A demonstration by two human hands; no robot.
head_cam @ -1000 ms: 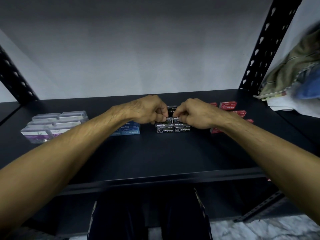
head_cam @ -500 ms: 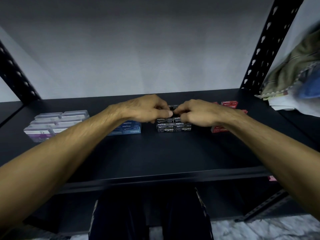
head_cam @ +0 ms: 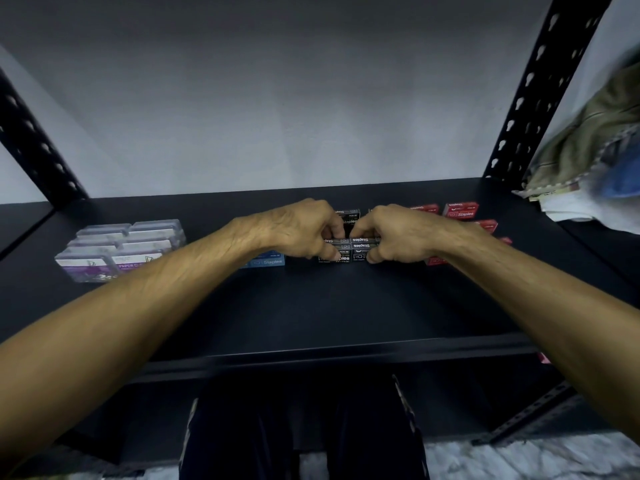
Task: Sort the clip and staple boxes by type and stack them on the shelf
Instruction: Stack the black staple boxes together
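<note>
On the dark shelf point(head_cam: 311, 306), black staple boxes point(head_cam: 360, 249) sit in a small stack at the centre. My left hand point(head_cam: 301, 230) grips the stack's left side and my right hand point(head_cam: 398, 233) grips its right side, fingers pinching the front boxes. One more black box point(head_cam: 350, 216) shows behind the hands. Blue staple boxes point(head_cam: 268, 262) lie just left of the stack, mostly hidden by my left wrist. Red staple boxes point(head_cam: 460, 209) are spread to the right. Clear paper clip boxes point(head_cam: 117, 249) are grouped at the far left.
Black perforated uprights point(head_cam: 533, 98) frame the shelf on both sides. Folded cloth point(head_cam: 588, 161) lies on a neighbouring shelf at the right. A white wall is behind. My dark trouser legs point(head_cam: 304, 427) show below the shelf's front edge.
Both hands have dropped slightly from the top of the black stack to grip its front boxes at the sides. The other boxes have not moved.
</note>
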